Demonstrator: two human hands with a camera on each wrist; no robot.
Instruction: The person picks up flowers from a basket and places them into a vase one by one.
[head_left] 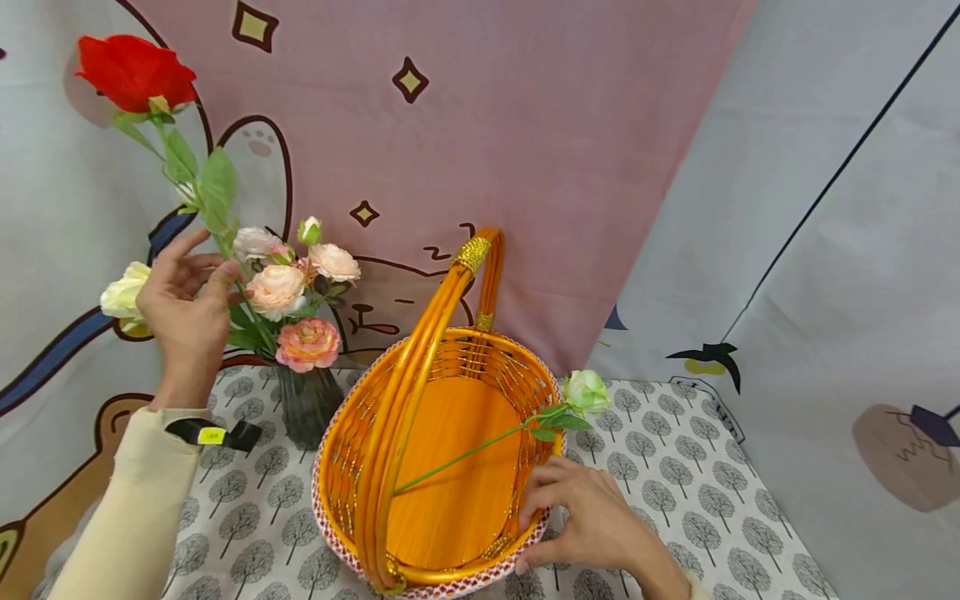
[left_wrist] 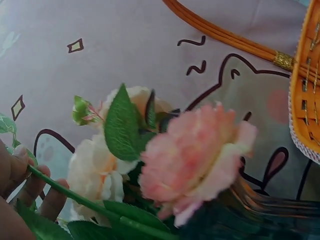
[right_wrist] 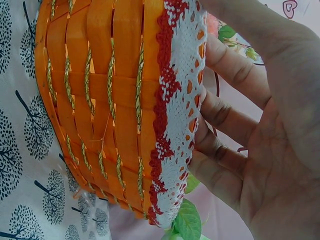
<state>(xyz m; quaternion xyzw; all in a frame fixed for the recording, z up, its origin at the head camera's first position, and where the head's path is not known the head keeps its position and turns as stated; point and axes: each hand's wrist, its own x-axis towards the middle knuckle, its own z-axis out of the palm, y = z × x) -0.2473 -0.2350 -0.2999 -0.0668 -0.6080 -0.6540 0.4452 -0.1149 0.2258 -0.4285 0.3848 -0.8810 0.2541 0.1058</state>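
Observation:
My left hand [head_left: 187, 292] pinches the green stem of a tall red rose [head_left: 137, 73] between thumb and fingertips. The stem slants down among paler flowers in a dark ribbed glass vase [head_left: 309, 408]; its lower end is hidden. In the left wrist view, the stem [left_wrist: 75, 198] runs from the fingers past a pink flower [left_wrist: 192, 157]. My right hand [head_left: 592, 517] grips the near right rim of an orange woven basket [head_left: 450, 408], fingers over the lace-trimmed edge [right_wrist: 177, 115] and thumb outside. A pale green rose [head_left: 587, 392] lies across the basket, its bloom beyond the right rim.
Peach flowers [head_left: 276, 290] and a coral flower [head_left: 307, 343] fill the vase, left of the basket. A cream rose [head_left: 123, 293] shows behind my left hand. The basket's tall handle [head_left: 420, 375] arches over its middle. A tree-print cloth [head_left: 660, 492] covers the table, before a printed curtain [head_left: 585, 167].

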